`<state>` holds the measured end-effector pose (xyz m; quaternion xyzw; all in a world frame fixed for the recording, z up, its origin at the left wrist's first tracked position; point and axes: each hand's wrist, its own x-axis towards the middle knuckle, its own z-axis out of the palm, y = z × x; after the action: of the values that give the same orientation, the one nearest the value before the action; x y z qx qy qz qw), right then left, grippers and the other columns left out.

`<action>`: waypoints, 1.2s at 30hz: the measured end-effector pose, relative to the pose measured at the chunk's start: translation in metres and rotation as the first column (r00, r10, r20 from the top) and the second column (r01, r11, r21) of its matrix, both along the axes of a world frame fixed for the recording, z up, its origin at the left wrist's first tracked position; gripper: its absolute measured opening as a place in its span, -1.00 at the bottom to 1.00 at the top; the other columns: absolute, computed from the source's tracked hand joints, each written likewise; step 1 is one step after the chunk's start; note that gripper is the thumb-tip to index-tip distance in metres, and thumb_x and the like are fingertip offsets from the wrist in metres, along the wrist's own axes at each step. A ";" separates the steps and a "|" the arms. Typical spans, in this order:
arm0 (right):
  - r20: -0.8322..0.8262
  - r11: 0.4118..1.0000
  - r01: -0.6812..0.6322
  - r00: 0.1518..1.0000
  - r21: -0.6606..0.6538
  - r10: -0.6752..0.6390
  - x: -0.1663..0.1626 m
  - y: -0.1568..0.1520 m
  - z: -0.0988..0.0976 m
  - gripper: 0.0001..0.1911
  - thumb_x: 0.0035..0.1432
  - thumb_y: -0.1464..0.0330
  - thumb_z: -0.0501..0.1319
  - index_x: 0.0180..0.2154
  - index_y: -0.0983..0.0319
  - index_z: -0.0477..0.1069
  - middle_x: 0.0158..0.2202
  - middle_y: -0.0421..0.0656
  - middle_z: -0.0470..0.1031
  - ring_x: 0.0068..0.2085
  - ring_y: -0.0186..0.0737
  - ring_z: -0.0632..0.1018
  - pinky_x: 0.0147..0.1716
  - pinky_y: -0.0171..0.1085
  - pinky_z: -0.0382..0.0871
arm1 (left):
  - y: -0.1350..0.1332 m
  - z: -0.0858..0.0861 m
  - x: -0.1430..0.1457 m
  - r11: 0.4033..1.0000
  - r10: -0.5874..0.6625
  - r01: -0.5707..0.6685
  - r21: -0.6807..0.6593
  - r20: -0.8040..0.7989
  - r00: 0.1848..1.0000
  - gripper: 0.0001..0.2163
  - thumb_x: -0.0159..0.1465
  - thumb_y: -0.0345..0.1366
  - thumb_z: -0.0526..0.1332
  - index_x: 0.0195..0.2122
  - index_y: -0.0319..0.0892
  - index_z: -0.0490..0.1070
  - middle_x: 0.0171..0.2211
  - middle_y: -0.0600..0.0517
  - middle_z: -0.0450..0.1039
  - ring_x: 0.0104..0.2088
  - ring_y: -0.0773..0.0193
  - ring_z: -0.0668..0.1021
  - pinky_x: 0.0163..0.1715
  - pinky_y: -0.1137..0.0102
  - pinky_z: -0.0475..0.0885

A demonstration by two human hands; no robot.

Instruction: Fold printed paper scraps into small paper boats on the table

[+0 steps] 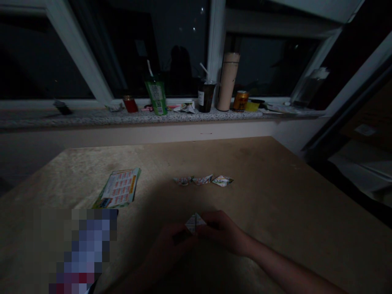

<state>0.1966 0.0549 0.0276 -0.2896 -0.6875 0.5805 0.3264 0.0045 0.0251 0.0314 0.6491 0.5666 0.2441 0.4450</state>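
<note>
A small folded piece of printed paper (192, 223), diamond-shaped with a crease down its middle, is held between both hands over the near part of the table. My left hand (176, 241) pinches its lower left side, and my right hand (219, 228) grips its right side with fingers closed. Beyond the hands, three folded paper pieces (202, 180) of similar print lie in a row on the brown table (260, 196). To the left rests a stack of printed sheets (119, 188) with red and green print. Shadow hides some of the fingertips.
A pixelated bluish object (88, 249) lies at the near left. Along the granite windowsill (116, 118) stand a green cup with a straw (157, 96), a dark cup (206, 96), a beige thermos (228, 83), an orange can (240, 101) and a red jar (130, 104).
</note>
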 end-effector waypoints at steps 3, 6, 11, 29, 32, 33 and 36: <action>0.016 1.000 -0.020 1.000 -0.009 0.020 0.000 0.000 -0.001 -0.56 0.20 0.05 0.12 -0.49 0.28 0.33 -0.51 -0.26 0.21 -0.47 -0.37 0.22 -0.48 -0.37 0.14 | 0.001 0.003 0.002 1.000 -0.016 0.016 -0.020 0.006 1.000 -0.72 0.16 -0.10 0.18 -0.42 -0.18 0.57 -0.47 0.06 0.55 -0.40 0.15 0.54 -0.44 0.44 0.36; 0.058 1.000 -0.005 0.998 0.027 0.003 0.000 0.000 -0.002 -0.52 0.21 0.01 0.08 -0.51 0.27 0.32 -0.53 -0.26 0.19 -0.47 -0.37 0.21 -0.51 -0.38 0.12 | 0.001 0.004 0.003 0.999 -0.028 0.028 -0.021 -0.001 1.000 -0.71 0.16 -0.09 0.18 -0.44 -0.18 0.57 -0.49 0.06 0.55 -0.41 0.15 0.55 -0.43 0.44 0.35; 0.073 1.000 -0.002 0.997 0.011 0.001 0.001 -0.001 -0.005 -0.49 0.24 0.00 0.04 -0.50 0.28 0.35 -0.56 -0.27 0.22 -0.50 -0.39 0.22 -0.51 -0.38 0.13 | 0.000 0.006 0.002 0.997 -0.076 0.076 0.008 -0.005 0.997 -0.72 0.15 -0.07 0.18 -0.51 -0.14 0.56 -0.54 0.09 0.51 -0.46 0.20 0.50 -0.48 0.47 0.31; 0.067 0.994 0.102 0.992 0.031 -0.104 -0.002 0.002 -0.005 -0.56 0.14 0.04 0.19 -0.47 0.30 0.45 -0.55 -0.26 0.28 -0.53 -0.41 0.23 -0.56 -0.39 0.07 | 0.006 0.001 -0.002 0.994 0.088 -0.094 0.060 0.095 0.992 -0.75 0.17 -0.09 0.17 -0.35 -0.10 0.56 -0.35 0.06 0.59 -0.27 0.10 0.57 -0.19 0.34 0.41; 0.068 0.963 0.226 0.969 0.146 -0.237 -0.003 0.002 -0.008 -0.65 0.12 0.12 0.24 -0.46 0.29 0.50 -0.50 -0.20 0.42 -0.47 -0.35 0.36 -0.50 -0.38 0.19 | 0.007 0.001 0.000 0.992 0.112 -0.118 0.053 0.106 0.988 -0.78 0.17 -0.11 0.20 -0.33 -0.10 0.57 -0.34 0.06 0.59 -0.27 0.11 0.59 -0.19 0.33 0.43; 0.061 0.958 0.237 0.967 0.160 -0.249 -0.003 0.003 -0.008 -0.67 0.13 0.15 0.24 -0.45 0.28 0.52 -0.49 -0.18 0.45 -0.45 -0.33 0.39 -0.48 -0.38 0.21 | 0.006 0.000 0.000 0.990 0.128 -0.134 0.052 0.112 0.986 -0.78 0.17 -0.12 0.20 -0.29 -0.09 0.57 -0.31 0.06 0.60 -0.25 0.10 0.59 -0.17 0.32 0.43; 0.043 0.952 0.237 0.967 0.192 -0.249 -0.003 0.002 -0.011 -0.70 0.14 0.18 0.25 -0.46 0.27 0.55 -0.50 -0.16 0.49 -0.46 -0.32 0.44 -0.50 -0.39 0.24 | 0.005 -0.003 0.000 0.983 0.160 -0.171 0.063 0.151 0.975 -0.78 0.15 -0.14 0.24 -0.23 -0.05 0.57 -0.16 0.07 0.57 -0.13 0.11 0.56 -0.07 0.32 0.41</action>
<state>0.1938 0.0570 0.0170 -0.3596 -0.7083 0.4592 0.3976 0.0045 0.0305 0.0282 0.5964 0.5751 0.3483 0.4385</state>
